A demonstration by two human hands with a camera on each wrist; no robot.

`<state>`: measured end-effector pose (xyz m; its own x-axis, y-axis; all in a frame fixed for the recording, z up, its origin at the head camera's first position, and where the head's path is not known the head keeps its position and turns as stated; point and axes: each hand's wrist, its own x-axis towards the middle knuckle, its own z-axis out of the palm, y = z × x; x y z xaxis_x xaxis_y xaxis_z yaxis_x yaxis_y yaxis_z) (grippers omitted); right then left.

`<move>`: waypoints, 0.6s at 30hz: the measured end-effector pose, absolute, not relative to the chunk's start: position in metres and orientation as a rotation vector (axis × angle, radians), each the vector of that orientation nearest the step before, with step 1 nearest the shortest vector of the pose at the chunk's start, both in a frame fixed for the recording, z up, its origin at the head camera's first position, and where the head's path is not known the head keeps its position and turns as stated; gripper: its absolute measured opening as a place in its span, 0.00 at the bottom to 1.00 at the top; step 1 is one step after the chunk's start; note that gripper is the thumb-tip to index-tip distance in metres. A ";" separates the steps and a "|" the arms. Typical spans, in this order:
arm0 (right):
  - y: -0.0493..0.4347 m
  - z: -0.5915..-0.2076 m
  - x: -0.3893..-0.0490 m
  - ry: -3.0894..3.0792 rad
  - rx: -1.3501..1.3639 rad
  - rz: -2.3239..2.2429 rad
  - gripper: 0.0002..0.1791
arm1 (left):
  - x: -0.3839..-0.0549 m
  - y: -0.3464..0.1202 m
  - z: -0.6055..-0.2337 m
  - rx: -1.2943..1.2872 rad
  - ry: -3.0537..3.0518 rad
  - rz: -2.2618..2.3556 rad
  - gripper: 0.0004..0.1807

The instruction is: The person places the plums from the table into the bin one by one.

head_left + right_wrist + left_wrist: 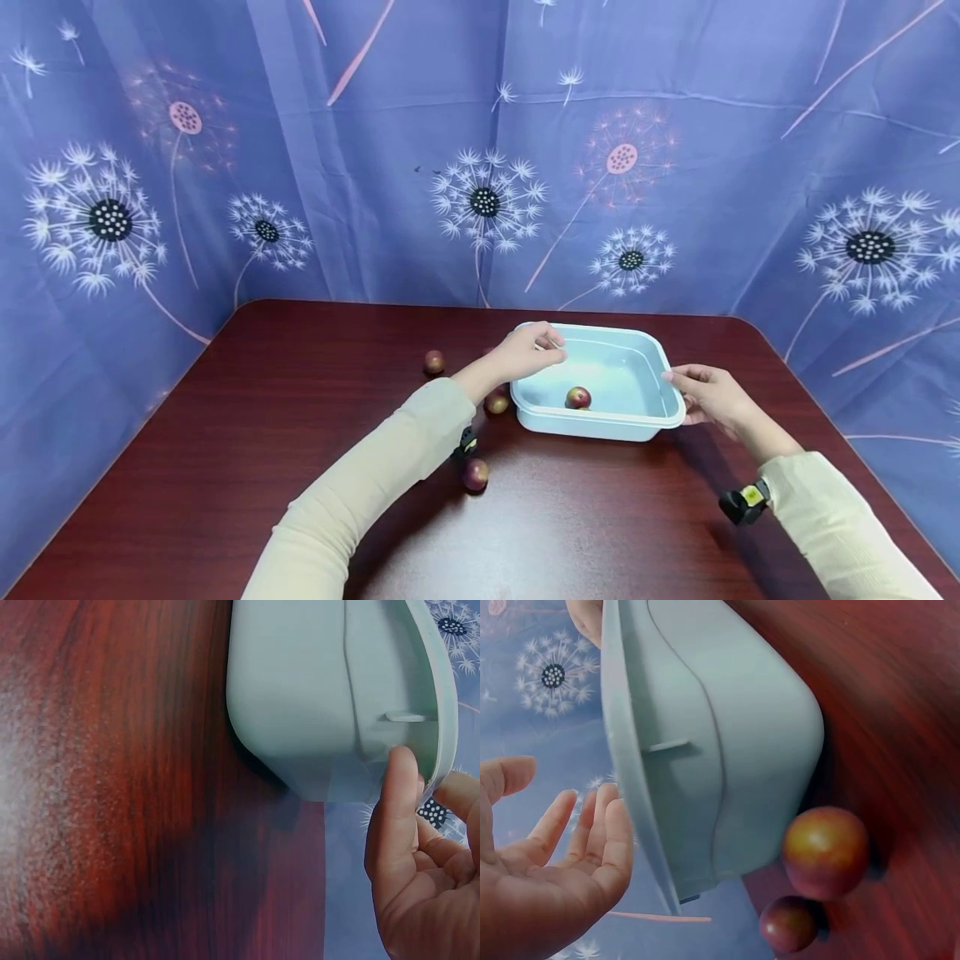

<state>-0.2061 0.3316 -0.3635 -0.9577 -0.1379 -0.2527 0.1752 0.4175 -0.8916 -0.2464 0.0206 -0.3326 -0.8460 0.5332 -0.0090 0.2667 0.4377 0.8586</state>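
A pale blue plastic basin (588,425) stands on the table with a red-and-yellow plum (578,397) inside, close to its near wall; part of another shows beneath that one. My right hand (712,398) grips the basin's right rim, thumb on top and fingers below, as the right wrist view (427,862) also shows. Over the basin's left rim hovers my left hand (525,352), its fingers loosely bent and spread from the thumb, holding nothing. Outside the left wall, a plum (497,403) lies close to the basin, partly behind the left wrist.
Another plum (433,362) lies farther left on the dark red wooden table (225,433), and one more plum (476,475) sits nearer, beside the left sleeve. A blue dandelion-print curtain (390,192) hangs behind the table and along both sides.
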 end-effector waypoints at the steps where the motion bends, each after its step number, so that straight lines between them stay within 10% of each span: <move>1: 0.332 -0.364 -0.206 2.390 0.034 -1.554 0.34 | -0.245 0.019 -0.331 0.710 2.434 1.344 0.15; 18: 0.329 -0.362 -0.204 2.486 0.035 -1.472 0.33 | -0.209 -0.011 -0.315 0.906 2.462 1.254 0.09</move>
<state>-0.2041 0.3293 -0.3615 -0.9681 -0.1063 -0.2269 0.1477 0.4891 -0.8596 -0.2086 -0.0106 -0.3150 -0.7813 0.6204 0.0686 0.4204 0.4419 0.7925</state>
